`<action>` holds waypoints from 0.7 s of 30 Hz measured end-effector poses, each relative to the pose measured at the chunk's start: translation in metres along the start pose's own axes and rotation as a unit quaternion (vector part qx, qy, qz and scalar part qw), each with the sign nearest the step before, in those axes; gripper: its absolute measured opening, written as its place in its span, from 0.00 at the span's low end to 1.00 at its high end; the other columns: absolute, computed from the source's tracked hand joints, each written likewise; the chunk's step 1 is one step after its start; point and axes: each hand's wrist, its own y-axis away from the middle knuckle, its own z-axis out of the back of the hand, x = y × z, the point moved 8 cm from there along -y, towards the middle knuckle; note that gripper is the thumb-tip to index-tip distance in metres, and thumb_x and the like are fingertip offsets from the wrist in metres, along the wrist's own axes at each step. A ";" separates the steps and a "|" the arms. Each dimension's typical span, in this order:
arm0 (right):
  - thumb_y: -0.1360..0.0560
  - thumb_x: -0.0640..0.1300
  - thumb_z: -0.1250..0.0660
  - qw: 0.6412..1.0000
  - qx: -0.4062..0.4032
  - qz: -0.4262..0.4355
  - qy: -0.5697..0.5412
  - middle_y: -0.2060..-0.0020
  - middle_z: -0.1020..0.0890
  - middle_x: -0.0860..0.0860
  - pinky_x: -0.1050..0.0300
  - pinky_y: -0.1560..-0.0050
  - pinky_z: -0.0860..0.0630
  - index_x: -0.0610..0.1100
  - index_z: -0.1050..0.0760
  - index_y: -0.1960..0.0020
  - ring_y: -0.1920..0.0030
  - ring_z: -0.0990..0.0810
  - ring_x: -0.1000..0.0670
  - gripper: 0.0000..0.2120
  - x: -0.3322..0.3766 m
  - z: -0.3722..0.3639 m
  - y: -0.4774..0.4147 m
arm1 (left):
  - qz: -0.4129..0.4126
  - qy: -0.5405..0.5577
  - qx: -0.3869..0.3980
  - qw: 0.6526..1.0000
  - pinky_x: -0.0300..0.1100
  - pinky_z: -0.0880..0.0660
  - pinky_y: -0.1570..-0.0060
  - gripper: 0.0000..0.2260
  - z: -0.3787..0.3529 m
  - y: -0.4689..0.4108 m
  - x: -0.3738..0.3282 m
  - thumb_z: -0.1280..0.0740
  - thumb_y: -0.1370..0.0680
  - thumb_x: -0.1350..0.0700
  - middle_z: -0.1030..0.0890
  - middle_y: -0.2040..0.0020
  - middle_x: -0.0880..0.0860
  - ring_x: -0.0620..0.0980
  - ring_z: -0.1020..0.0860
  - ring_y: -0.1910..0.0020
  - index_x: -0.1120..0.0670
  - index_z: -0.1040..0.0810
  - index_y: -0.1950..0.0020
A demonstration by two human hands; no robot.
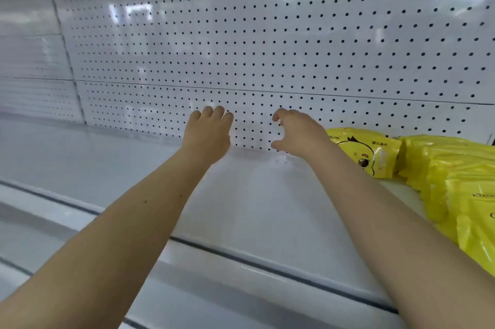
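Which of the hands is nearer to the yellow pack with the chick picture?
Right. The right hand is close beside the yellow pack, on its left; the left hand is farther left, beyond the right hand.

yellow pack (pixel 372 152) | small dark print near top edge | too blurred to read
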 end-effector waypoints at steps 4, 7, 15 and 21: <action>0.29 0.49 0.29 0.997 0.034 0.049 -0.040 0.38 0.27 0.49 0.51 0.45 0.27 0.50 0.34 0.32 0.40 0.28 0.46 0.27 0.085 0.002 -0.019 | 0.070 -0.045 0.012 0.996 0.48 0.35 0.42 0.17 0.033 0.035 0.090 0.37 0.23 0.52 0.28 0.38 0.52 0.55 0.31 0.40 0.53 0.31 0.34; 0.29 0.50 0.29 0.992 0.043 0.104 -0.058 0.39 0.27 0.50 0.52 0.48 0.26 0.49 0.33 0.33 0.43 0.26 0.46 0.26 0.161 -0.006 -0.018 | 0.115 -0.094 0.028 0.988 0.47 0.34 0.45 0.15 0.055 0.080 0.157 0.37 0.23 0.53 0.27 0.41 0.52 0.55 0.30 0.42 0.53 0.30 0.37; 0.31 0.50 0.28 0.960 0.082 0.225 -0.148 0.41 0.25 0.51 0.52 0.48 0.25 0.50 0.31 0.36 0.45 0.25 0.47 0.26 0.364 -0.047 0.030 | 0.195 -0.192 0.085 0.958 0.50 0.32 0.44 0.17 0.113 0.220 0.308 0.36 0.24 0.51 0.27 0.40 0.54 0.56 0.29 0.40 0.54 0.30 0.36; 0.31 0.52 0.27 0.934 0.129 0.290 -0.166 0.42 0.24 0.50 0.53 0.46 0.26 0.51 0.30 0.37 0.44 0.25 0.47 0.26 0.485 -0.083 0.071 | 0.238 -0.203 0.147 0.938 0.52 0.32 0.42 0.18 0.138 0.313 0.393 0.38 0.23 0.50 0.29 0.38 0.54 0.57 0.31 0.37 0.54 0.31 0.35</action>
